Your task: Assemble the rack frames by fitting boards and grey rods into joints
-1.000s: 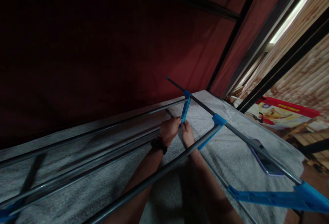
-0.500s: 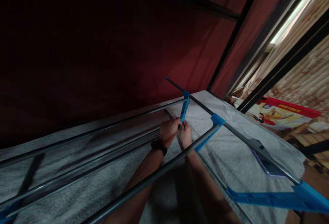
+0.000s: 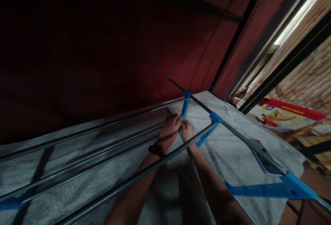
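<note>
Both my hands meet at the lower end of a blue plastic connector (image 3: 185, 106) that hangs from a dark metal rod (image 3: 232, 128). My left hand (image 3: 169, 130), with a black watch on its wrist, is closed round the connector's end. My right hand (image 3: 187, 131) pinches the same end from the right. A grey metal tube (image 3: 144, 175) with a second blue connector (image 3: 210, 128) crosses over both my forearms. A third blue connector (image 3: 269, 188) sits on the rod at the lower right.
A grey fleecy mattress cover (image 3: 227, 152) lies under the frame. Several loose metal tubes (image 3: 85, 139) lie along the left. A phone (image 3: 263, 159) rests on the cover at right. A red curtain (image 3: 103, 45) and black bed posts (image 3: 230, 49) stand behind. A red box (image 3: 287, 113) is far right.
My hands and the tube frame have shifted slightly up and left in view; my left hand has stretched further along the connector's end. Both hands keep their hold.
</note>
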Demonstrator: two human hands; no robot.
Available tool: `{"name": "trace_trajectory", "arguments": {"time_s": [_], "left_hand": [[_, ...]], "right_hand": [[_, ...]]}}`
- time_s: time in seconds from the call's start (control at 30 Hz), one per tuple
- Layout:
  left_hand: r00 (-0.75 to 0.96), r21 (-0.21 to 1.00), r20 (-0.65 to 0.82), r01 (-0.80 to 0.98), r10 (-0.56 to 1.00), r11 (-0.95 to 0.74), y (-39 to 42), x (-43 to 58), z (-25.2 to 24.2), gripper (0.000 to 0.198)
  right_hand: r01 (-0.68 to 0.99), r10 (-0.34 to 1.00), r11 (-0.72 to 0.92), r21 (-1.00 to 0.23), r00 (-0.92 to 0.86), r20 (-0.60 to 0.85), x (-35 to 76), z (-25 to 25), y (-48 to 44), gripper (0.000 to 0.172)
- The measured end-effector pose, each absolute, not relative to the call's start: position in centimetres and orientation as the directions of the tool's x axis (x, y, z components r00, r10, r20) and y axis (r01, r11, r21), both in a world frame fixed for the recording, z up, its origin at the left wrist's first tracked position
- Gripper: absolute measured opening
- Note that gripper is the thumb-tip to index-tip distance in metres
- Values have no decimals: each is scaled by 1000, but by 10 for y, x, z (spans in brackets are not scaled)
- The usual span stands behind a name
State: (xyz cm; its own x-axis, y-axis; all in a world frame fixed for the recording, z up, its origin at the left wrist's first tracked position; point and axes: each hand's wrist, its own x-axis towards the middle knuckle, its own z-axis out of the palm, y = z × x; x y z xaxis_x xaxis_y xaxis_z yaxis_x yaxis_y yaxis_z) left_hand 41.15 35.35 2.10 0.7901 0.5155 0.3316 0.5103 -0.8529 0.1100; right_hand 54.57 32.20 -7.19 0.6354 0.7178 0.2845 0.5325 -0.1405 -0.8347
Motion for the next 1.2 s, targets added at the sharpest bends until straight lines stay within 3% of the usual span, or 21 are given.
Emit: {"name": "trace_trajectory", "arguments": {"time_s": [0.1,0.23,0.33,0.53,0.8,1.2], "left_hand": [[816,76,346,468,463,-881,332,385,-7,40],[690,89,195,695,697,-713,331,367,-41,46],[630,76,122,765,767,-640,348,370,-46,44],[654,123,114,737,748,-664,358,377,-41,44],[683,211,96,697,724,-685,359,374,-42,50],[723,197,117,655,681,-729,360,371,-36,47]], "right_hand": [[529,725,-155,-834,634,268,545,-78,318,39],[572,717,-222,-790,645,266,544,-82,316,44],[601,752,-204,-772,602,269,548,-80,315,43],[653,788,-206,-729,552,272,556,-78,314,37],[633,752,-278,-722,612,247,551,-69,318,26],[649,725,-437,-623,664,183,538,-63,317,34]]}}
